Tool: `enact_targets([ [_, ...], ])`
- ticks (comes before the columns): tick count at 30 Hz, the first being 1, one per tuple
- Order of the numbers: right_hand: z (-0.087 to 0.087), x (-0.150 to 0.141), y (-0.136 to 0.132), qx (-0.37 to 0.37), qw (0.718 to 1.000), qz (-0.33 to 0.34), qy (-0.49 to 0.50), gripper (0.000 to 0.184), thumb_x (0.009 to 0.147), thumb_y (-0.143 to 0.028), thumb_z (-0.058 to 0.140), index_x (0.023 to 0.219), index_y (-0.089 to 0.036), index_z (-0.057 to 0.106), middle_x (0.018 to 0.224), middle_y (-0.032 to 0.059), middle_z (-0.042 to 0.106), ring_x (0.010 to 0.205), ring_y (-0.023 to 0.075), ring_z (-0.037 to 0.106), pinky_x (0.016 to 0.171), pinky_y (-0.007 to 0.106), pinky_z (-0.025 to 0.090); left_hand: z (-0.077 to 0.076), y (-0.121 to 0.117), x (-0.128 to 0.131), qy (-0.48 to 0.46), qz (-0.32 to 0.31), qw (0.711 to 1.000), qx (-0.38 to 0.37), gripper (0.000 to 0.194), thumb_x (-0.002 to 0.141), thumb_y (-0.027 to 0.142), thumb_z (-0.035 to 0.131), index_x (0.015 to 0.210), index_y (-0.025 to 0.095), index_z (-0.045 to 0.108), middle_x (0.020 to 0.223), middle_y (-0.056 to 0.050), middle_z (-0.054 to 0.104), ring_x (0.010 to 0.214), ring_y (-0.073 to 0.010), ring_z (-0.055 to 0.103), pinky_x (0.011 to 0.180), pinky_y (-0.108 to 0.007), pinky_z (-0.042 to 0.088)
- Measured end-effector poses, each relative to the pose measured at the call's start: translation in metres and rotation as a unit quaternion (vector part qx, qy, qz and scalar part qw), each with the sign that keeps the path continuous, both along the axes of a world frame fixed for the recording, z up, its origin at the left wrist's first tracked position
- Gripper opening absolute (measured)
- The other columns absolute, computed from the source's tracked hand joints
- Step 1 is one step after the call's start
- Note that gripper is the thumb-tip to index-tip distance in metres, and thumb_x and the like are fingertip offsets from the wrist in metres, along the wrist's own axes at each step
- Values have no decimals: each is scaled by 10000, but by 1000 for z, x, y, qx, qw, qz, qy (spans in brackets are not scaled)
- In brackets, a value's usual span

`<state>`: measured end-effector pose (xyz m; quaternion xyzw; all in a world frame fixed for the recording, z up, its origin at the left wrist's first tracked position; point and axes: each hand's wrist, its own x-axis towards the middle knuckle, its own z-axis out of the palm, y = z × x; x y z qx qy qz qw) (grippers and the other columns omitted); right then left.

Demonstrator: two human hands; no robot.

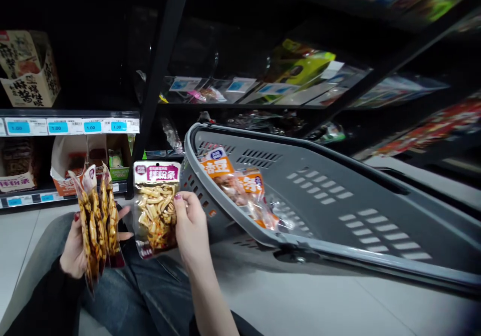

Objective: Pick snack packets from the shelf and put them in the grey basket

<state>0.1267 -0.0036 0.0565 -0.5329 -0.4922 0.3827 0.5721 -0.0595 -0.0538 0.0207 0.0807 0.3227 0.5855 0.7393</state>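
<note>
My left hand [75, 248] grips several snack packets [95, 221], held on edge side by side like a fan, the fingers partly hidden behind them. My right hand [191, 221] pinches the right edge of a single snack packet [156, 211], upright and facing me, with a purple and white header and pale strips in brown sauce showing through the clear front. Close to the right of that hand stands a grey plastic shopping basket [221, 196]. Orange-labelled snack packets [240, 188] lie inside the near end of the basket.
Dark shelves rise in front, with price tags [58, 125] along an edge. On the lower left shelf are a white and orange display box [69, 160] and a box of packets [17, 168]. A beige carton [32, 85] stands above. Pale floor tiles [300, 301] lie below.
</note>
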Motion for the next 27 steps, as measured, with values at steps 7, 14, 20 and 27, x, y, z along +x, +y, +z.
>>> enact_targets([
  [7,16,-6,-22,67,958,-63,-272,124,872,-273,388,780,-216,447,645,14,579,543,170,549,528,261,328,-9,3,4,9,47,998,28,619,581,494,701,1145,272,572,1086,-79,679,1165,-325,510,926,-461,441],
  [14,2,-31,-28,75,955,29,-287,141,897,-230,336,785,-215,421,626,7,565,519,155,545,516,243,333,-26,4,8,46,90,995,-24,548,567,236,739,1085,222,560,986,-66,716,1000,-290,628,839,-391,516],
  [20,-11,-31,-15,90,960,85,-251,155,895,-232,325,800,-203,444,624,-12,527,526,132,503,527,230,331,-26,4,11,103,83,991,-34,387,587,142,697,950,192,572,880,-58,727,938,-271,655,802,-369,536],
  [27,-30,-30,-2,76,958,130,-244,211,902,-277,323,800,-200,491,706,9,548,665,161,524,629,262,376,-27,8,10,125,64,989,-50,225,599,130,696,776,181,568,806,-59,726,875,-263,674,776,-368,538],
])
